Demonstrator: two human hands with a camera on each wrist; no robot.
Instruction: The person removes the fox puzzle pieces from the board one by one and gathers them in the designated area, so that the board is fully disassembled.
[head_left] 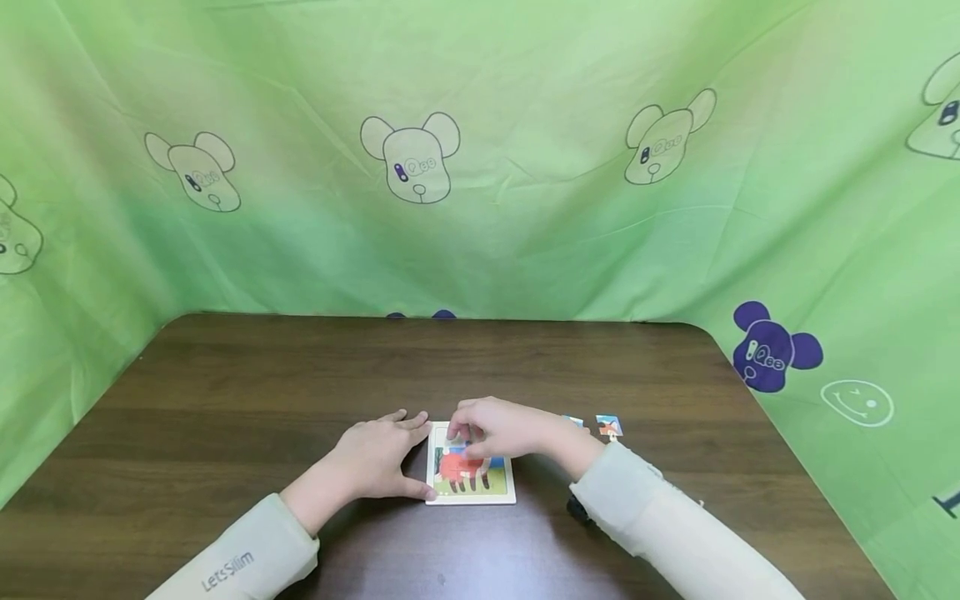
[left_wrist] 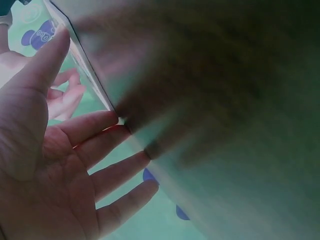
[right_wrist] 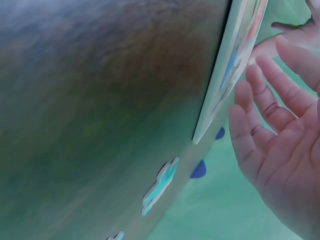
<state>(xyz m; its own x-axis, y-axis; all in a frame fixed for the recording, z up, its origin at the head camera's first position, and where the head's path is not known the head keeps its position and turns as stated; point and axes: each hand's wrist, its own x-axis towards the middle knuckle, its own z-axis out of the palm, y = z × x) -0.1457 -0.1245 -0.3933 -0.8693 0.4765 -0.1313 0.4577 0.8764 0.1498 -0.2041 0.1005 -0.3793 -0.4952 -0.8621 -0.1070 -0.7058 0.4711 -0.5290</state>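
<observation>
A jigsaw puzzle (head_left: 472, 483) in a white frame lies on the table, showing a red animal with dark legs on grass. The left hand (head_left: 378, 458) rests at its left side, fingers spread on the table and the thumb touching the frame's lower left corner. Over the upper part of the puzzle hovers the right hand (head_left: 498, 427), its fingers loosely bent. In the right wrist view no piece shows between the right fingers (right_wrist: 270, 107), and the thumb stands apart from them. The hand hides the puzzle's upper right part.
Right of the frame lie loose puzzle pieces: one blue and orange piece (head_left: 609, 425) and another piece (head_left: 573, 421) partly behind the right wrist. The brown table (head_left: 300, 367) ends at a green curtain (head_left: 525, 250) printed with bear heads. A dark object (head_left: 577, 508) shows beneath the right sleeve.
</observation>
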